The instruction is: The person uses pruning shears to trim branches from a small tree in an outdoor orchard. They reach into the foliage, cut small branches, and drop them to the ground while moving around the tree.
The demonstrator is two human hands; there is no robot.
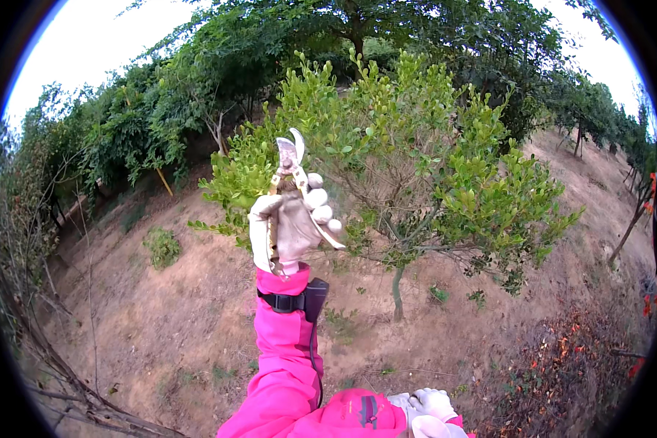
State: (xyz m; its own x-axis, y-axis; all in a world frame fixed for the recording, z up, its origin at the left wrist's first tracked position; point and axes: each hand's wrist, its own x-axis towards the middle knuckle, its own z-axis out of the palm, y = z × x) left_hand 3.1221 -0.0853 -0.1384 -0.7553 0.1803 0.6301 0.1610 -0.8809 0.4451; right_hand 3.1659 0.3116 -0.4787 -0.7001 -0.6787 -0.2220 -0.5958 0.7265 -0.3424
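White glove on, the left hand point(292, 223) is curled firmly round shears point(287, 162), blades apart with nothing visibly between. Rightward, the bush point(416, 139) stands leafy, any cuts indiscernible; the right hand's point(428, 403) grip I cannot tell.

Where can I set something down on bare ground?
Mostly bare soil lies below the small shrub, left of the pink sleeve; another patch separates the trunk and right hand. Crowded: foliage behind the pruning shears, leaf litter at lower right.
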